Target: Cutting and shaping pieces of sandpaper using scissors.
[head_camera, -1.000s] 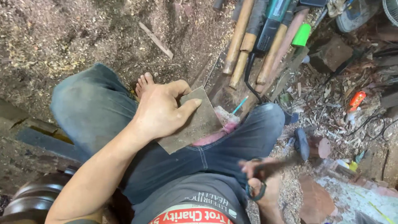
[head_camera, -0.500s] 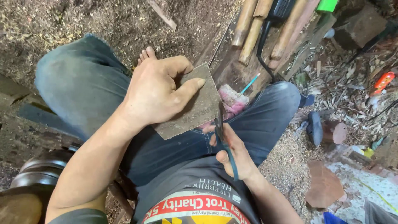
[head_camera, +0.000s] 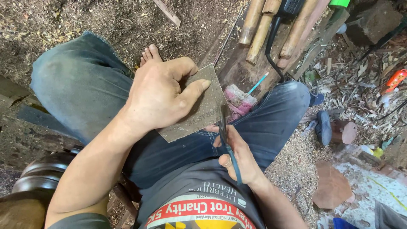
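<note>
Your left hand pinched the grey-brown sandpaper sheet while your right hand gripped dark-handled scissors, whose blades could have nicked your nearby thumb.

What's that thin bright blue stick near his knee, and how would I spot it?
Start at the right knee in blue jeans. Just left of it lies a pink rag, and the thin blue stick slants up from there. It is far slimmer and brighter than the thick wooden handles above.
</note>
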